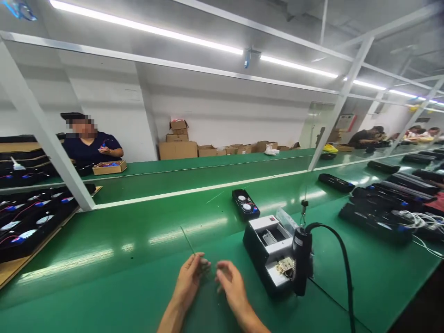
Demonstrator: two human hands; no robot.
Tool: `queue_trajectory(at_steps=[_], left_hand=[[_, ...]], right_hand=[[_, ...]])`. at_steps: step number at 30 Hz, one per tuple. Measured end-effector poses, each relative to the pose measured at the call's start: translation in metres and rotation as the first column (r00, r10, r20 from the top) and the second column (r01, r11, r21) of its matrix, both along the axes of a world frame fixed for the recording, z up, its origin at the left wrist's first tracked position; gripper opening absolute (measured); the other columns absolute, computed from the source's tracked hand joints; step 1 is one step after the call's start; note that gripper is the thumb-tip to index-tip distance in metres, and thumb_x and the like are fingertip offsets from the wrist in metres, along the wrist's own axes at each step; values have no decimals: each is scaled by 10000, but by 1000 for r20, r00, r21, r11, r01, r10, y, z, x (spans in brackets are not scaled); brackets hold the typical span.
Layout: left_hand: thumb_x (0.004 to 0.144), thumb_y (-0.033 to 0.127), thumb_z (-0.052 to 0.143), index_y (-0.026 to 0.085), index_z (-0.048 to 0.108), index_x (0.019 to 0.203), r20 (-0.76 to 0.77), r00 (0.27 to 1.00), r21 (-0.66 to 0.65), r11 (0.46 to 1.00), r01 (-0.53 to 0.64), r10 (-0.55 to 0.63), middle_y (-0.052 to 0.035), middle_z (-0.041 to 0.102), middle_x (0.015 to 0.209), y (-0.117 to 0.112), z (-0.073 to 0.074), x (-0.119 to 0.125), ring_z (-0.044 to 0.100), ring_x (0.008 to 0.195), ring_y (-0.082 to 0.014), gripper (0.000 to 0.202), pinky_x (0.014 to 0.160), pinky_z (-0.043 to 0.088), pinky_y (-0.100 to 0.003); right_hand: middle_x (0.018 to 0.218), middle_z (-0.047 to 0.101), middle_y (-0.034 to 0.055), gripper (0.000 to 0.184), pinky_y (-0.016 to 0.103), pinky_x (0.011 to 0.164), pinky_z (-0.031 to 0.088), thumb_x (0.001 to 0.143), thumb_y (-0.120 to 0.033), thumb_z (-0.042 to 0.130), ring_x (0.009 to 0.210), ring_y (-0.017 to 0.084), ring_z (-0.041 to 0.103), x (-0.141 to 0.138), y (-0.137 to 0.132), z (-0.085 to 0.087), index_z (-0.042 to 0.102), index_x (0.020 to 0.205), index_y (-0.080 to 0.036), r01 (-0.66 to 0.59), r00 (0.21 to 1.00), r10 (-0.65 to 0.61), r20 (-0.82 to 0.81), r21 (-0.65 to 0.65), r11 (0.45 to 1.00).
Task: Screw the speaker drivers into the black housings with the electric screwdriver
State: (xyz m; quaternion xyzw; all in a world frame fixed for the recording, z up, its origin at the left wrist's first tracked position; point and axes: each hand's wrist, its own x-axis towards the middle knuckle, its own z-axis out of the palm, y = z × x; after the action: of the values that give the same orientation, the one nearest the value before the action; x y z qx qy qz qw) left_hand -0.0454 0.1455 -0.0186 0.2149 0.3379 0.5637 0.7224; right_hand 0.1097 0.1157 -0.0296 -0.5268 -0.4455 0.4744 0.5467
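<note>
My left hand (190,277) is over the green work surface, its thumb and fingertips pinched together. What they hold, if anything, I cannot make out. A thin dark-green line (187,239) runs up from those fingertips, and I cannot tell whether it is a held stick or a mark on the surface. Close by on the right, my right hand (233,286) has its fingers curved and apart from the thumb, slightly blurred, with nothing seen between them. Beside it stands a black-and-silver screw feeder (265,254). An electric screwdriver (301,261) hangs upright in front of the feeder's right side.
A black speaker housing (245,205) with two round drivers lies behind the feeder. More housings (31,217) fill a cardboard tray at left; others (381,212) pile up at right beside white cables (416,221). A black cord (347,268) loops down. A person (92,143) sits across the line.
</note>
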Motion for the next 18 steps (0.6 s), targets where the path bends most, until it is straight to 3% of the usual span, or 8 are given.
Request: queue_trajectory(at_steps=[1,3,4,9,14,18], left_hand=[[770,243,861,157,740,975,12,997,-34,996,-82,82,-33,746,776,8,-3,-11,734,744,-162,253,760,603,-271],[854,132,750,184,712,1120,45,978,-87,976,-199,203,-21,744,838,19,-9,-27,720,722,-127,273,711,597,-241],[880,93,698,189,695,1175,68,969,-109,967,-230,238,-21,734,856,22,-11,-31,705,701,-112,311,675,587,-227],[931,97,625,140,679,1234,236,951,-119,977,-176,200,27,546,700,27,-15,-35,492,525,-60,311,453,409,-180],[934,84,606,130,688,1239,347,917,-183,973,-143,200,11,530,739,33,-20,-37,496,584,-70,319,516,442,-213],[911,53,638,129,690,1249,360,906,-189,968,-163,223,-9,579,805,34,-24,-37,542,635,-68,350,633,526,-225]], right_hand=[[1071,742,126,376,346,670,592,891,-506,621,856,238,722,-2,24,6,681,1058,-175,25,971,-40,236,66,998],[1161,733,121,296,396,958,562,970,-380,535,1083,244,691,-8,81,18,691,1109,-170,24,895,-76,439,123,992],[1181,727,118,266,405,1029,529,992,-333,521,1120,234,676,-12,110,23,697,1107,-170,10,847,-81,526,137,991],[1316,644,101,303,489,1009,543,993,-365,628,1161,244,642,-26,235,33,646,1240,-189,-108,498,-58,865,128,986],[1389,594,112,376,501,1003,550,988,-367,637,1194,264,624,-21,299,34,601,1323,-202,-195,118,-60,991,83,977],[1344,618,107,368,481,966,569,987,-373,638,1148,252,645,-13,326,34,608,1306,-190,-210,-105,-21,994,-2,978]])
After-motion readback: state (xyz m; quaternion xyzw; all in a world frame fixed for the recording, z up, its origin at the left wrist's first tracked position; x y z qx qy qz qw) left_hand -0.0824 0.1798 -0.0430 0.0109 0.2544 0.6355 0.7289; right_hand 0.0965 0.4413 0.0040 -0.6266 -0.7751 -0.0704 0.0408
